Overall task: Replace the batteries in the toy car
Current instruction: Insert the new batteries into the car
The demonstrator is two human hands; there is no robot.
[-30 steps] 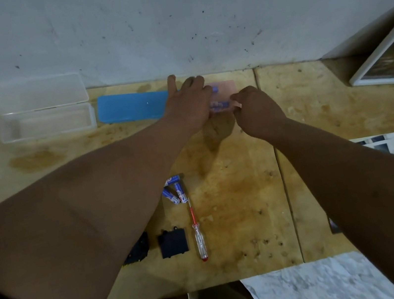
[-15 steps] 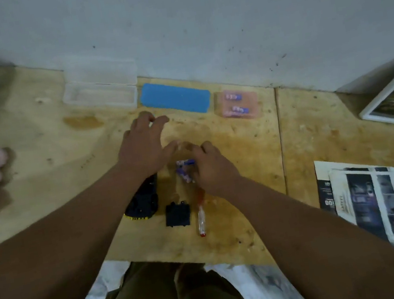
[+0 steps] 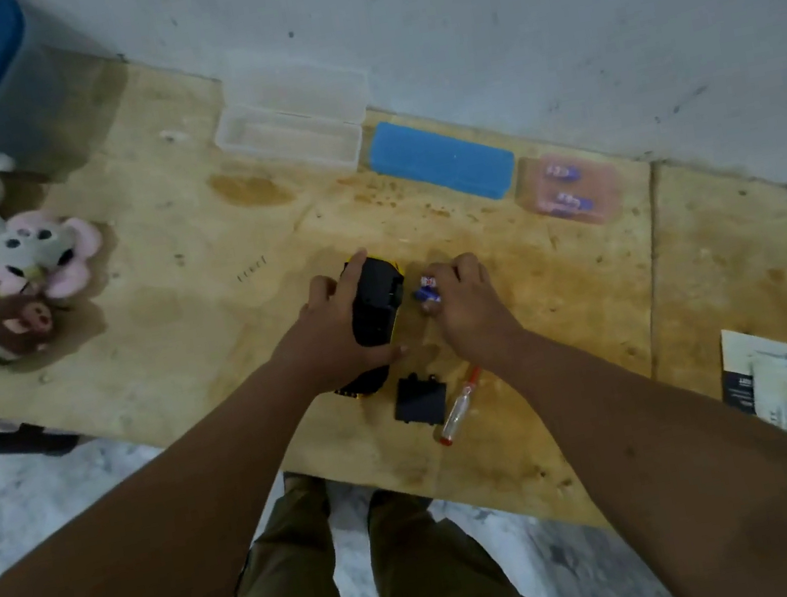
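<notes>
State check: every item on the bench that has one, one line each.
Left hand: grips black and yellow toy car, underside up.
Right hand: holds blue batteries.
Black battery cover: off, lying on wooden table.
Clear-handled screwdriver: lying untouched.
Clear plastic box: lid open.
Blue box: closed.
Pink case: holds two batteries.

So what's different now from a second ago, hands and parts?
Both hands came back from the pink case at the wall. The left hand has picked up the black-and-yellow toy car, underside up. The right hand now pinches blue batteries beside it. The black battery cover and clear-handled screwdriver lie where they were, the blue box too.
</notes>
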